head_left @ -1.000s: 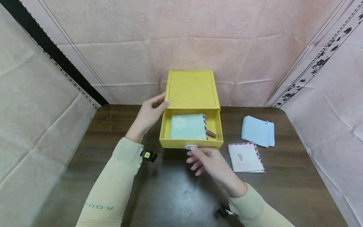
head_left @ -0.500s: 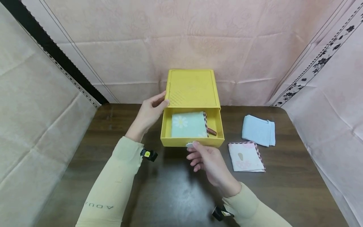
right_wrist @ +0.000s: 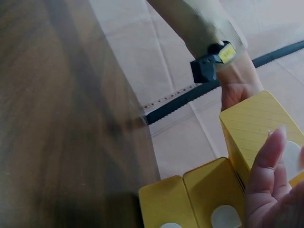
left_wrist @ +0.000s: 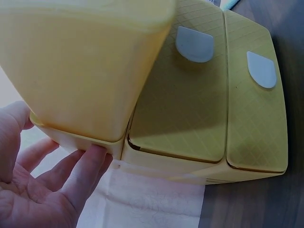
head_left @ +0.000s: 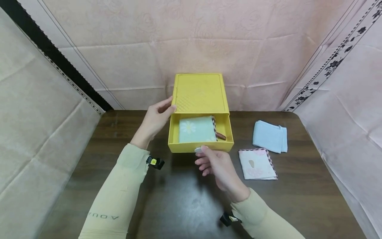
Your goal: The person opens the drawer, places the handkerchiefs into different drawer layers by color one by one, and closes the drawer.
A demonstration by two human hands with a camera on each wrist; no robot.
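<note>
A yellow mini drawer cabinet [head_left: 200, 93] stands at the table's far edge, its top drawer [head_left: 182, 147] pulled partly out. Inside lie a folded mint-green cloth [head_left: 195, 129] with a daisy print and a small brown object [head_left: 221, 136]. My left hand [head_left: 156, 119] holds the cabinet's left side near the top; its fingertips [left_wrist: 97, 149] touch the casing's edge in the left wrist view. At the drawer front, my right hand [head_left: 216, 166] pinches the white tab handle [head_left: 198, 150] between thumb and fingers. Two lower drawers [left_wrist: 185, 95] are shut.
A folded light blue cloth [head_left: 270, 136] and a folded white cloth [head_left: 258, 164] with checked trim lie on the dark wooden table [head_left: 179, 205], right of the cabinet. Pale patterned fabric [head_left: 197, 39] hangs behind the table and at both sides.
The top drawer has slid slightly inward, away from me, and my right hand has moved along with it. My left hand keeps its place on the cabinet.
</note>
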